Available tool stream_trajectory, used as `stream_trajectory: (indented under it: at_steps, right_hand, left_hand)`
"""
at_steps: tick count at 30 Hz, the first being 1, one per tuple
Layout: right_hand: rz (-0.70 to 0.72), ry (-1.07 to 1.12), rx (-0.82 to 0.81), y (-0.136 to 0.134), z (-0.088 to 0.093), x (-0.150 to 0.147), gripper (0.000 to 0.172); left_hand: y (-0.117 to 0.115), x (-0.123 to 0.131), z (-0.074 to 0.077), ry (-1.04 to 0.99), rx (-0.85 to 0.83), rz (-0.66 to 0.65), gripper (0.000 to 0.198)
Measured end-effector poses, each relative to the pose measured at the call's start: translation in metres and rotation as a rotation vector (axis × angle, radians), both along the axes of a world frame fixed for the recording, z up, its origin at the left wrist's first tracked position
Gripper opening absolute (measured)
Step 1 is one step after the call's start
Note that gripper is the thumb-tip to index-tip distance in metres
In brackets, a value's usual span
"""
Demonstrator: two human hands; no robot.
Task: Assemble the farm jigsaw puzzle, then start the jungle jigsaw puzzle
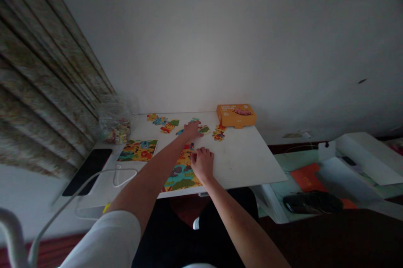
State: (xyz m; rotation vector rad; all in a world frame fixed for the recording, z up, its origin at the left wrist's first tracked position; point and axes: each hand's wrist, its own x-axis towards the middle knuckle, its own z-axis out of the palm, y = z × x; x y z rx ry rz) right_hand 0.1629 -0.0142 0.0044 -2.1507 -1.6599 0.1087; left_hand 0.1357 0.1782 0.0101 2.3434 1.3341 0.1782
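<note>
My left hand [191,130] reaches to the far part of the white table, over loose puzzle pieces [204,129], fingers spread. My right hand [203,162] rests with curled fingers at the right side of a partly joined puzzle [182,177] by the near edge; whatever its fingertips hold is too small to name. More joined pieces [170,126] lie at the back left, and a small cluster [218,132] is to the right of my left hand. A picture sheet [138,150] with a similar colourful scene lies left of my left forearm.
An orange box [236,115] stands at the back right against the wall. A clear plastic bag of pieces [118,131], a black phone-like slab [88,171] and a white cable [126,170] are at the left. Right of the table, a lower glass surface holds a dark case [311,203].
</note>
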Motion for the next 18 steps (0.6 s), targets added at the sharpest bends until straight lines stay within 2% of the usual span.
stream_trajectory:
  at_steps: [3,9,18]
  right_hand:
    - [-0.004,0.007,0.003,0.000,0.000,0.000,0.018]
    - [0.005,0.016,-0.003,0.001,-0.002,0.001,0.019]
    - [0.022,0.008,0.015,0.001,-0.003,0.001,0.018]
  left_hand:
    - [0.005,0.001,-0.002,-0.013,-0.008,-0.004,0.066]
    - [0.010,0.001,-0.001,-0.118,-0.022,0.040,0.072]
    - [0.009,-0.012,-0.004,-0.384,-0.021,0.253,0.050]
